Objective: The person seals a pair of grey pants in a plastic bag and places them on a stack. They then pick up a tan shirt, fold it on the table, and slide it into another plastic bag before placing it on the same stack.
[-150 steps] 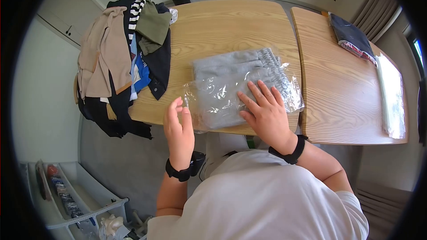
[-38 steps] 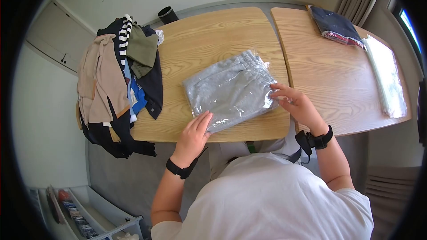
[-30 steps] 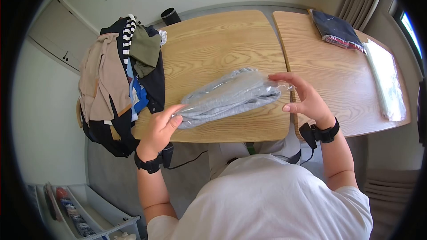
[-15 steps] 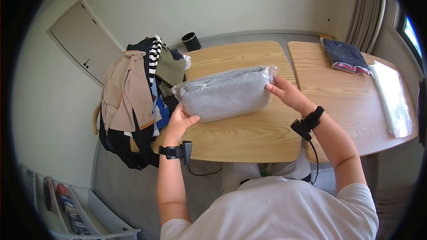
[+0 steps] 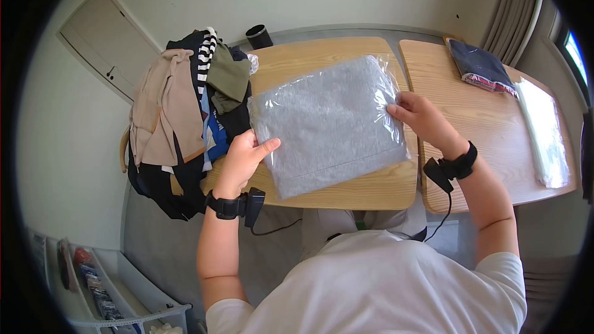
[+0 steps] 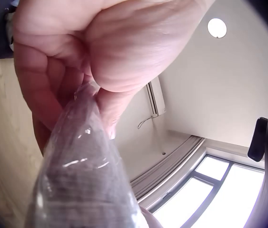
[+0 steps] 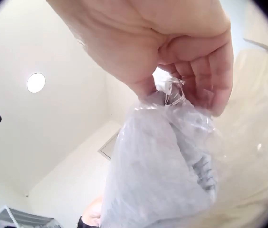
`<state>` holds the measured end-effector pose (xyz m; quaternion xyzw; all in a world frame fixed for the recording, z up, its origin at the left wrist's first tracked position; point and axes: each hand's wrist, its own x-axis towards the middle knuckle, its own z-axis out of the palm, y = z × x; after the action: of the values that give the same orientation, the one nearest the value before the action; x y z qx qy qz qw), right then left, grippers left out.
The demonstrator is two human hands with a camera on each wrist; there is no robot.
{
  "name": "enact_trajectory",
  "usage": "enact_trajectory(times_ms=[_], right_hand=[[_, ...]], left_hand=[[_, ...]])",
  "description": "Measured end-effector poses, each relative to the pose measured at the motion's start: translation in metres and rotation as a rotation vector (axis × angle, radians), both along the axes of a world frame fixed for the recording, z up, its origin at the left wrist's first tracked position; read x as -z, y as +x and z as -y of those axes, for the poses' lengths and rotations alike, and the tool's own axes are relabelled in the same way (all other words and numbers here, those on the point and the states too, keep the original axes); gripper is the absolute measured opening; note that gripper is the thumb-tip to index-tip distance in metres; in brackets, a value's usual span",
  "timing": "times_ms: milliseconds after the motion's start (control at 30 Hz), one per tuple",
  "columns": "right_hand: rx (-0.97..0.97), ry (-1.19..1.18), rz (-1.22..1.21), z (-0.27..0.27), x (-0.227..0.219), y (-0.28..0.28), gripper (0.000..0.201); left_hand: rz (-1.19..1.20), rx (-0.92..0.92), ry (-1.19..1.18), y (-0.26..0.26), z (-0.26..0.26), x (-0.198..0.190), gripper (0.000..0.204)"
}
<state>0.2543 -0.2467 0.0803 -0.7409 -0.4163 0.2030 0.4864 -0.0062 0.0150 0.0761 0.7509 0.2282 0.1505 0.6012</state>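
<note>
The bagged grey garment (image 5: 328, 127) spans the gap between both hands' fingers — its slightly longer axis running from one to the other. The left hand (image 5: 240, 161) pinches one edge, the right hand (image 5: 428, 122) the opposite — neither nearer; the table (image 5: 309, 52) lies beneath.

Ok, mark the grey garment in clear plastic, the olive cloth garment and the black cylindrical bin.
Grey garment in clear plastic (image 5: 329, 127), head view: middle of broad face.
Olive cloth garment (image 5: 228, 78), head view: upper part.
Black cylindrical bin (image 5: 260, 39), head view: outer side.

No legible text; no readable labels
</note>
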Motion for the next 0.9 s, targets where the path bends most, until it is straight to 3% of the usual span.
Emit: enact_trajectory(times_ms=[67, 133, 200, 267, 333, 400, 433, 467, 500, 533, 567, 633, 900], right_hand=[[0.035, -0.246, -0.129, 0.012, -0.013, -0.007, 0.038], [0.031, -0.326, -0.157, 0.016, 0.009, -0.002, 0.039], [0.020, -0.489, -0.241, 0.018, 0.029, 0.000, 0.035], [0.072, -0.533, -0.190, 0.019, 0.039, 0.000, 0.034], [0.124, -0.570, -0.135, 0.021, 0.043, -0.005, 0.035], [0.181, -0.187, 0.745, 0.026, 0.044, -0.018, 0.033], [0.027, -0.259, 0.669, 0.022, 0.028, -0.028, 0.043], [0.017, -0.268, 0.662, 0.017, 0.028, -0.035, 0.043], [-0.193, -0.231, 0.885, 0.013, 0.029, -0.041, 0.048], [-0.407, -0.185, 1.104, 0.011, 0.030, -0.044, 0.054], [-0.412, -0.184, 1.102, 0.009, 0.036, -0.044, 0.054], [-0.551, -0.299, 1.080, 0.002, 0.049, -0.040, 0.059], [-0.630, -0.345, 0.904, -0.003, 0.055, -0.028, 0.059]], left_hand=[[-0.069, 0.041, -0.086, -0.001, 0.013, 0.002, 0.035], [-0.135, 0.082, -0.169, 0.000, 0.022, 0.014, 0.036], [-0.373, 0.115, -0.135, 0.004, 0.024, 0.037, 0.041], [-0.457, 0.115, -0.025, 0.006, 0.024, 0.056, 0.046], [-0.740, 0.006, 0.889, 0.007, 0.035, 0.039, 0.057], [-0.698, -0.024, 0.844, 0.010, 0.046, 0.028, 0.064], [-0.351, 0.090, 0.947, 0.011, 0.049, 0.031, 0.067], [0.003, 0.201, 1.031, 0.012, 0.051, 0.034, 0.071], [-0.003, 0.200, 1.022, 0.016, 0.055, 0.035, 0.071], [-0.047, 0.403, 1.178, 0.023, 0.060, 0.036, 0.073], [-0.090, 0.613, 1.330, 0.028, 0.064, 0.036, 0.076], [-0.098, 0.653, 1.329, 0.037, 0.063, 0.053, 0.077], [-0.139, 0.738, 1.192, 0.048, 0.062, 0.074, 0.081]])
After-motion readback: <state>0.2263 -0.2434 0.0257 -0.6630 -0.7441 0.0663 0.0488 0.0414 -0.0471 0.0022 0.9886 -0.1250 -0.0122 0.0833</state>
